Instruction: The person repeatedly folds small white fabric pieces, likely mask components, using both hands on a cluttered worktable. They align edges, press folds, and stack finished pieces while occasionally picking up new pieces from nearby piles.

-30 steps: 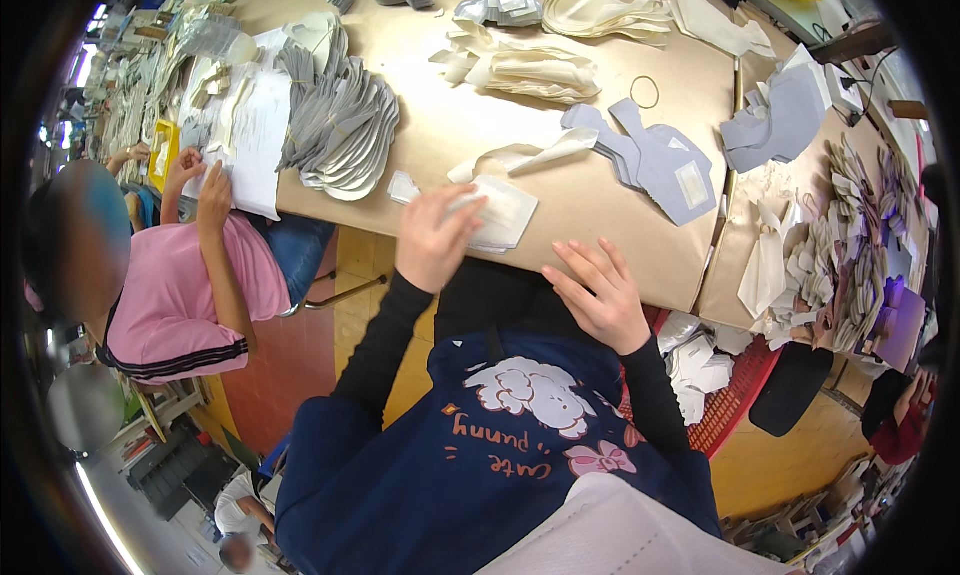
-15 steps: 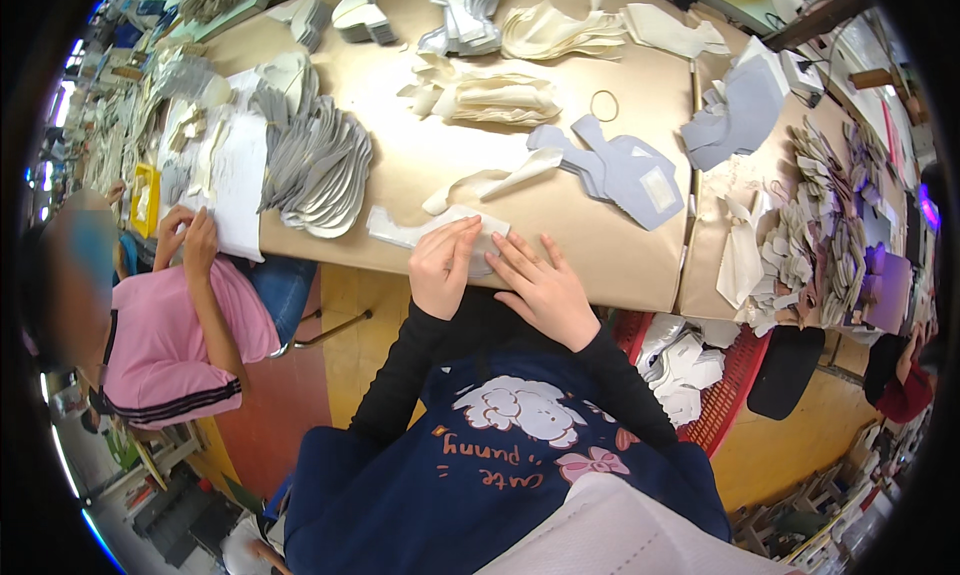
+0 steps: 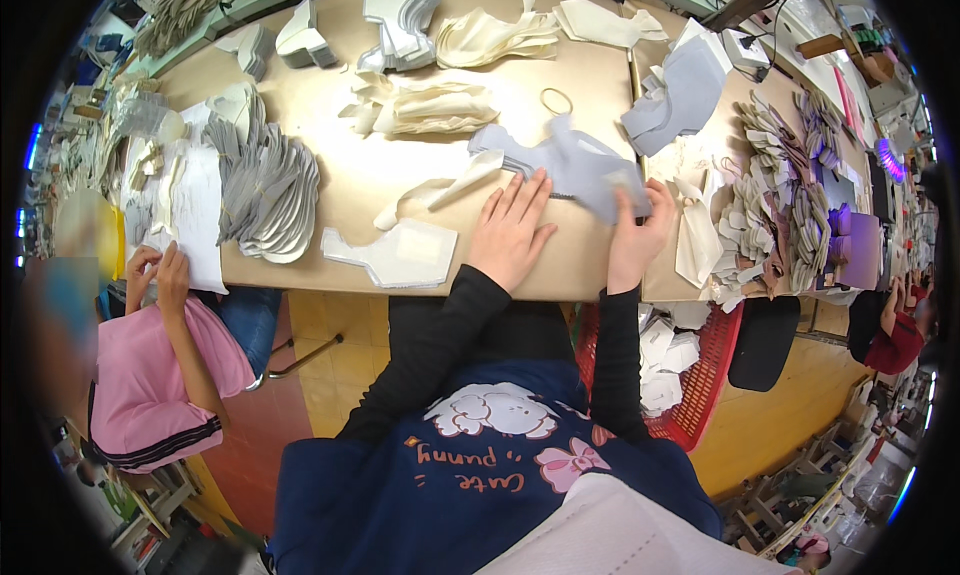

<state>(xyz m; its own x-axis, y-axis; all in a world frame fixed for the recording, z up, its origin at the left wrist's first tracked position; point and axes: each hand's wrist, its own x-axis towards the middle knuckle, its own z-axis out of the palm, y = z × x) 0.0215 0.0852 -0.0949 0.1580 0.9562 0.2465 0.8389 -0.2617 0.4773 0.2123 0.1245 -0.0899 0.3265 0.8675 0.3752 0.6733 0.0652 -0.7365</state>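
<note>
My right hand (image 3: 640, 240) pinches the edge of a blue-grey cut piece (image 3: 585, 170), which is lifted and smeared by motion. Beneath it lie more blue-grey pieces (image 3: 497, 143) in a small stack. Flat on the tabletop, fingers outstretched, my left hand (image 3: 512, 237) rests with its fingertips close to that stack's near edge. A white cut piece (image 3: 385, 257) with a cream rectangle (image 3: 425, 243) on it lies left of my left hand, untouched. Just beyond it, a cream strip (image 3: 440, 190) curls toward the blue-grey stack.
Cream piles (image 3: 425, 107) and white-grey stacks (image 3: 400, 20) stand farther back on the brown-covered table (image 3: 345, 180). Grey layered pieces (image 3: 280, 195) lie left, near a person in pink (image 3: 165, 375). Assorted pieces (image 3: 755, 220) crowd the right. A red basket (image 3: 705, 390) stands below the edge.
My hands have left the white piece, which now lies uncovered. My right hand has moved right and taken hold of a blue-grey piece; my left lies nearer that stack. The view has shifted.
</note>
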